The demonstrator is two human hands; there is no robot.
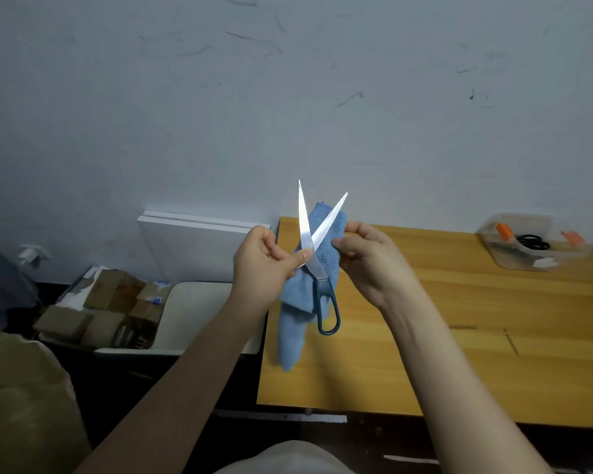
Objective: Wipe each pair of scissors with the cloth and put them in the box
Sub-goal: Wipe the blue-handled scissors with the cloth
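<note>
Centrally, held up over the table's left edge:

- Scissors: blue handle, one loop hanging down, blades spread in a V with the tips pointing up.
- Left hand: fingers curled, thumb and fingertips pinching the scissors just below where the blades cross.
- Right hand: pinching the cloth against the right blade.
- Cloth: blue, folded behind the blades, its lower end hanging below the handle.

Far right corner of table:

- Box: clear plastic, open. Inside are black scissors and two orange pieces, possibly handles of further pairs; too blurred to be sure.

Floor, left of table:

- White bin: holds several cardboard cartons at its left end.
- White boards: leaning on the wall behind the bin.
</note>
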